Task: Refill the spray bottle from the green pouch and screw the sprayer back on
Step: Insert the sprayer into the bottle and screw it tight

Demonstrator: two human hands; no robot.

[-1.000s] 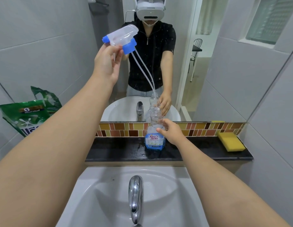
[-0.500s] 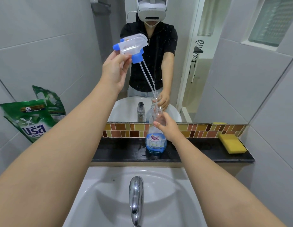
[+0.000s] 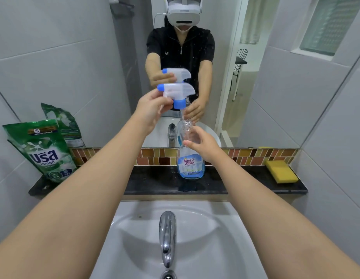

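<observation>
Just above the centre of the frame, the sprayer (image 3: 176,93) is gripped by the left hand (image 3: 150,111), whose fingers are curled round its trigger side; the blue nozzle is pointed toward the left of the frame and the blue collar is turned downward. The sprayer is held just above the open neck of the spray bottle (image 3: 190,152), apart from it, with the thin dip tube (image 3: 182,116) hung from the collar down toward that opening. Whether the tube's end is already inside the neck cannot be told.

The spray bottle is stood upright at the centre of the frame on the dark ledge (image 3: 155,182), with a low level of blue liquid seen at its base. Its upper part is grasped by the right hand (image 3: 202,142), fingers wrapped round the clear shoulder below the neck.

The green pouch (image 3: 45,150) is leaned upright at the left edge of the frame, on the ledge's left end, well apart from both hands. A yellow sponge (image 3: 281,173) is laid at the ledge's right end. A white basin (image 3: 195,228) with a chrome tap (image 3: 167,236) is seen in the lower middle.
</observation>
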